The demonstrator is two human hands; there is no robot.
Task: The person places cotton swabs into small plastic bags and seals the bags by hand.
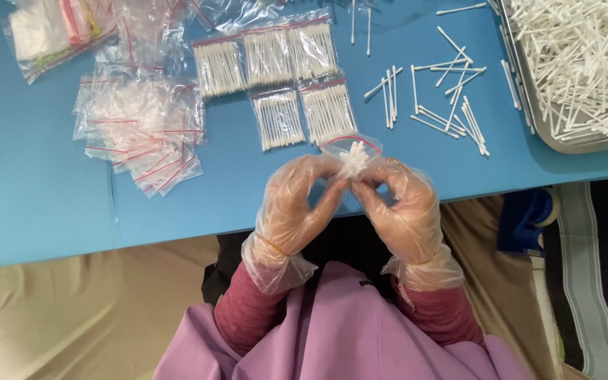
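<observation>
Filled bags [276, 77] lie between empty bags [142, 127] and tray [529, 105].

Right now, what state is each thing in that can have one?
Small zip bag: open at the top, cotton swabs inside, held upright by both hands.
Left hand: gloved, fingers pinching the bag.
Right hand: gloved, fingers pinching the bag.
Five filled bags: packed with swabs, lying flat.
Empty bags: unfilled, piled.
Loose swabs: scattered on the blue table.
Metal tray: heaped with swabs.
</observation>
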